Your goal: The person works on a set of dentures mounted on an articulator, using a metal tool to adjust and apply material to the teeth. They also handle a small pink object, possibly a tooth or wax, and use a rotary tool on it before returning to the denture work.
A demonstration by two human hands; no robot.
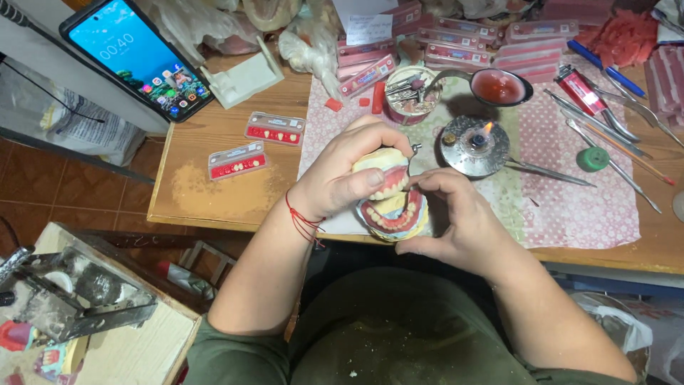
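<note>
a: at the near edge of the wooden table (214, 192), both hands are up w/ a pale plaster denture model with pink wax gums and white teeth (392, 203).

b: who holds what?

a: left hand (342, 175) clamped over the top half, thumb on the front. right hand (456, 221) curled round the lower half from the side & under.

b: anything nearby?

a: small round metal spirit burner (474, 146), lit, just behind the hands on the pink dotted cloth (570, 207). two clear strips of spare teeth (256, 146) to the left, dark smartphone (135, 57) further back.
</note>
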